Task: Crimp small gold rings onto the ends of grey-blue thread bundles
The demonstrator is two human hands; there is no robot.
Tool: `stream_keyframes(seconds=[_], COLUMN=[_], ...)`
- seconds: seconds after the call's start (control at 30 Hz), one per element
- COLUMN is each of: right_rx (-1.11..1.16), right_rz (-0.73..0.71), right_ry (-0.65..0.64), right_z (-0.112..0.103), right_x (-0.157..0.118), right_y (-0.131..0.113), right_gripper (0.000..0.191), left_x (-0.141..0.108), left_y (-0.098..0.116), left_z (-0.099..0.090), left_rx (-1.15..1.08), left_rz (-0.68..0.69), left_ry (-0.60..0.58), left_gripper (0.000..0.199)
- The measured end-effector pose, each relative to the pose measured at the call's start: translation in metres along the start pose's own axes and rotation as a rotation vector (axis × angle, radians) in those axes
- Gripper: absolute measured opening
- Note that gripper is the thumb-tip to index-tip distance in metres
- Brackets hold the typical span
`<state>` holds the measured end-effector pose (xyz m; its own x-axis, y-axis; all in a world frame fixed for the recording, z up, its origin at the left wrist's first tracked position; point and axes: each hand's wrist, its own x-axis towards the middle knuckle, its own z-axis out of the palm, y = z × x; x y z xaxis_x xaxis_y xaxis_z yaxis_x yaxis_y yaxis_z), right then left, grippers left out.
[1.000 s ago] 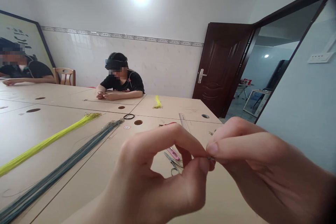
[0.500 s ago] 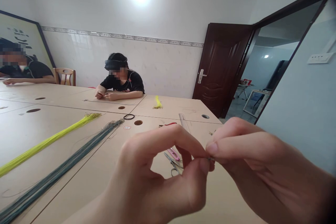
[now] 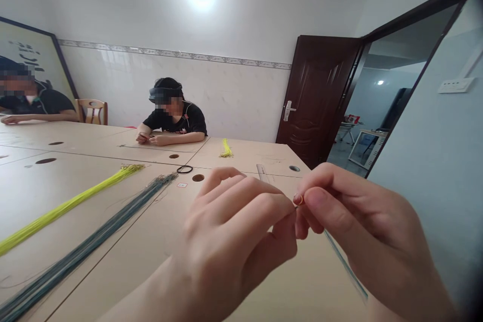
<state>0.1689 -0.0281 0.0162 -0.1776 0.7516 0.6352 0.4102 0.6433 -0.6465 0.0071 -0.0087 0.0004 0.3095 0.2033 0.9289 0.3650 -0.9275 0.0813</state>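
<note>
Fingertips nearly together at one small orange ring (image 3: 302, 201)

In the head view, I count two hands of my own, both gripping. My right hand (image 3: 362, 221) pinches the orange ring between thumb and forefinger, so that only part of its curve shows. My left hand (image 3: 234, 231) has its thumb and forefinger pressed together just beside it, on a thin dark tip (image 3: 296, 208) almost covered by my fingers. The ring is above the table (image 3: 151, 276), right of centre; its facing is too small to tell.

One teal cord (image 3: 346, 264) emerges below my right hand, its long axis slanting down and to the right; whether it joins the ring is hidden.

I count three cord bundles on the table. The long yellow-green bundle (image 3: 75, 201) and the long grey-blue bundle (image 3: 94, 241) run from lower left to upper right, their metal-tipped ends pointing away from me. The short yellow bundle (image 3: 226, 147) sits farther off, its tipped end towards me.

There is one black band (image 3: 184, 169), one small label (image 3: 181, 185) and one ruler (image 3: 261, 171), partly behind my left hand. Two co-workers sit across: one person (image 3: 173, 118) facing me, another person (image 3: 41, 103) at far left.
</note>
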Motion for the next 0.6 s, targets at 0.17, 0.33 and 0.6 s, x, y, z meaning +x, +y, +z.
stream_keyframes(seconds=[0.17, 0.33, 0.6], right_rx=[-0.007, -0.083, -0.488], right_rz=[0.019, 0.034, 0.483], right_ry=[0.015, 0.135, 0.083], right_z=[0.002, -0.011, -0.071], right_x=[0.000, 0.012, 0.060], right_y=[0.000, 0.013, 0.121], right_gripper=[0.019, 0.021, 0.020], left_x=[-0.002, 0.001, -0.068], left_y=[-0.007, 0.001, 0.034], left_z=[0.003, 0.007, 0.101], left_rx=[0.050, 0.062, -0.153], left_rz=[0.048, -0.032, 0.333], left_ry=[-0.010, -0.113, -0.452], left_gripper=[0.013, 0.012, 0.026])
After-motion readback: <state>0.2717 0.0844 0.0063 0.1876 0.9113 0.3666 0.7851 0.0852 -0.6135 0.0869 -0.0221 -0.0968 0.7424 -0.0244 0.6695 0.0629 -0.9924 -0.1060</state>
